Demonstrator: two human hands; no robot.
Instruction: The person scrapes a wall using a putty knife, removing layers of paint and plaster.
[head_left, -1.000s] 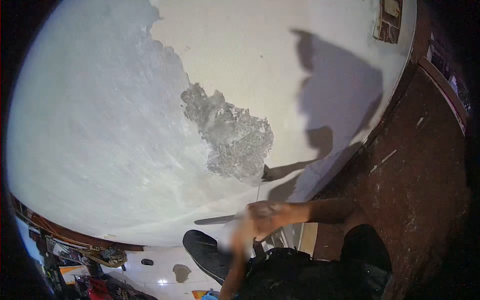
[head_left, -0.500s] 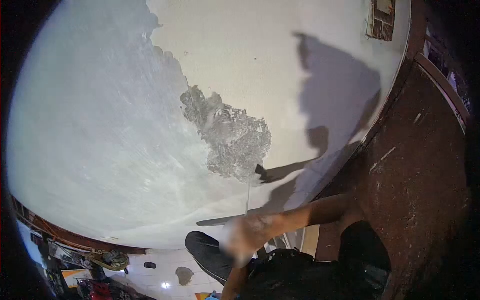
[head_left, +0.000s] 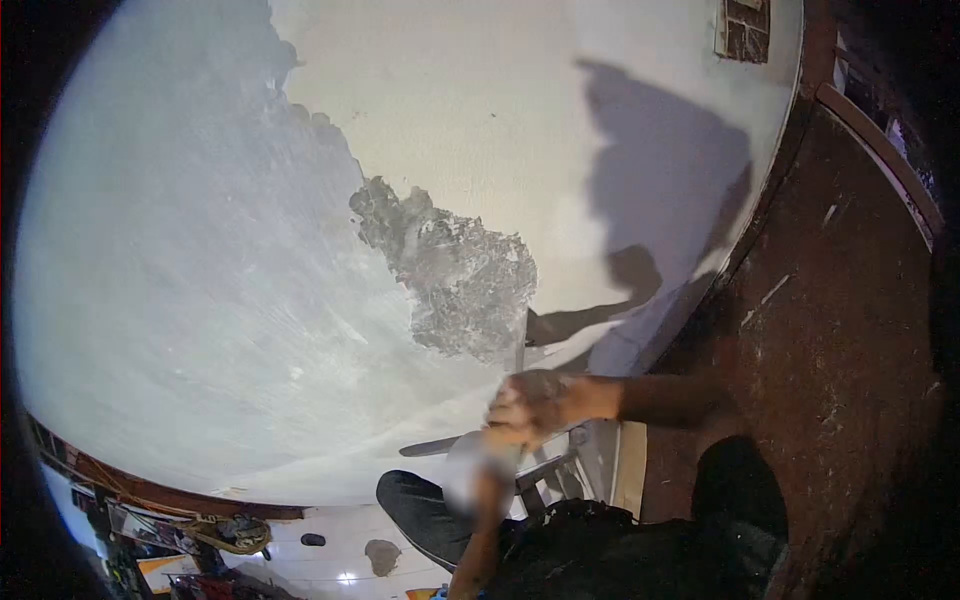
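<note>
My right hand (head_left: 535, 405) is closed in front of the wall, its fingers wrapped round the lower end of a thin upright blade-like tool (head_left: 521, 345). The tool's tip is near the rough grey patch (head_left: 465, 280) on the wall. Just below it, my left hand (head_left: 488, 490) is smeared beside a pale blurred shape (head_left: 463, 475); its fingers cannot be made out. A long dark flat object (head_left: 428, 448) extends left of the hands, and what bears it is hidden.
A pale wall (head_left: 200, 250) with grey coating curves across the view. Brown surface (head_left: 830, 330) lies to the right. Cluttered items (head_left: 235, 535) and a tiled floor (head_left: 335, 560) show at the lower left. My dark-clothed knee (head_left: 425, 510) is below the wall.
My right hand has moved up and right, away from my left hand, and its fingers show more clearly. The tool's shadow on the wall has shifted, and the view has turned slightly.
</note>
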